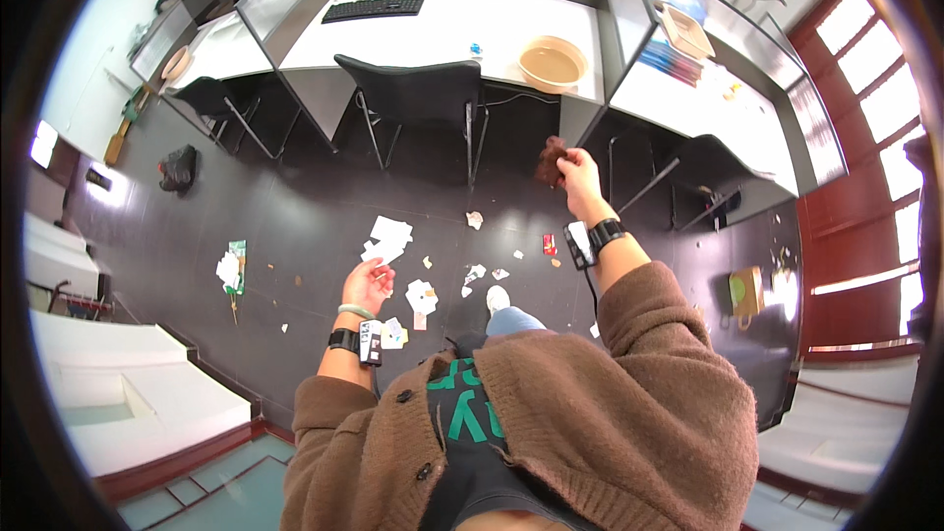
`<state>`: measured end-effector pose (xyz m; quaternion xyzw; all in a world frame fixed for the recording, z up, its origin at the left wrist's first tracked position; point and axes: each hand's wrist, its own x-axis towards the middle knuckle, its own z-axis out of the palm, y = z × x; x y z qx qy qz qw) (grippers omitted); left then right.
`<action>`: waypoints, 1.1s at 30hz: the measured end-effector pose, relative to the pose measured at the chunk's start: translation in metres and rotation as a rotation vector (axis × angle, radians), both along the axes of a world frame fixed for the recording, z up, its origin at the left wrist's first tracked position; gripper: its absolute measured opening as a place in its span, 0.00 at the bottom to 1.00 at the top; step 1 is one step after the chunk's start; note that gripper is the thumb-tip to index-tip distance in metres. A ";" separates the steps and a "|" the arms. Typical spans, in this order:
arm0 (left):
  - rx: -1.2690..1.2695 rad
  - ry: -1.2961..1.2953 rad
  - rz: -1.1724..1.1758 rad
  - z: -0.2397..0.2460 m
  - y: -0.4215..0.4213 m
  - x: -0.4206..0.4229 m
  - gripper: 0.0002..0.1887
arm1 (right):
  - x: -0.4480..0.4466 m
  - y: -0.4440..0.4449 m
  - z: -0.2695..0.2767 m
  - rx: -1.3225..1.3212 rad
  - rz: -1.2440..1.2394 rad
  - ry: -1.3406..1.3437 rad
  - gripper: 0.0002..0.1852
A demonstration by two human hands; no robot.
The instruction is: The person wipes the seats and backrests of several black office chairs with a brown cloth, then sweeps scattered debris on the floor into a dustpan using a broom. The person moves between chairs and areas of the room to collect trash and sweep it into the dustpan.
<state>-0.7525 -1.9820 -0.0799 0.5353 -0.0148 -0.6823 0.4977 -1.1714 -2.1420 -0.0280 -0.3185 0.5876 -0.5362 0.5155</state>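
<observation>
My right hand (581, 171) is raised toward the desks and pinches a dark brown, crumpled cloth (550, 164), which hangs over the floor short of the desk edge. Nothing shows in my left hand (369, 285); its fingers are loosely curled and apart. Just beyond it in the picture, white paper sheets (388, 239) lie on the dark floor (295, 199). On the desk (457, 15) stands a beige plastic basin (553, 63) that appears to hold murky water. A small blue item (476, 50) sits to its left.
A black chair (417, 88) stands against the desk, with another chair (693, 169) at the right. Paper scraps (422, 298), a red packet (549, 244) and a green packet with paper (234, 265) litter the floor. A black plastic bag (178, 168) and a paper bag (746, 292) lie farther out.
</observation>
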 end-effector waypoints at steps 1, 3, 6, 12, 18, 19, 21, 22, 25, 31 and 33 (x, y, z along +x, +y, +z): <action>0.022 -0.011 0.094 0.002 -0.008 0.000 0.10 | -0.009 -0.028 0.003 -0.053 -0.002 -0.025 0.08; 0.001 -0.019 0.169 0.009 -0.023 0.000 0.09 | -0.022 -0.088 0.010 -0.091 -0.028 0.024 0.08; 0.006 -0.049 0.272 0.020 -0.038 -0.003 0.10 | -0.040 -0.166 0.017 -0.129 0.006 0.030 0.08; 0.057 -0.075 0.412 0.029 -0.032 -0.001 0.09 | -0.050 -0.271 0.014 -0.101 -0.132 0.022 0.08; 0.095 -0.105 0.593 0.029 0.014 0.014 0.08 | -0.042 -0.328 -0.022 -0.027 0.063 -0.100 0.17; 0.089 -0.103 0.617 0.030 0.022 0.016 0.08 | -0.034 -0.331 -0.033 -0.001 0.088 -0.152 0.14; 0.082 -0.103 0.679 0.032 0.038 0.023 0.08 | -0.009 -0.332 -0.049 0.205 0.254 -0.173 0.07; 0.075 -0.096 0.709 0.034 0.046 0.027 0.08 | 0.009 -0.331 -0.054 0.214 0.230 0.067 0.06; 0.056 -0.088 0.782 0.036 0.073 0.041 0.08 | 0.098 -0.303 -0.071 0.259 0.181 -0.197 0.06; 0.028 -0.035 0.906 0.020 0.148 0.098 0.08 | 0.292 -0.175 -0.069 0.380 0.616 -0.321 0.04; -0.014 0.005 0.948 0.012 0.176 0.130 0.08 | 0.351 -0.122 -0.060 0.396 0.730 -0.308 0.02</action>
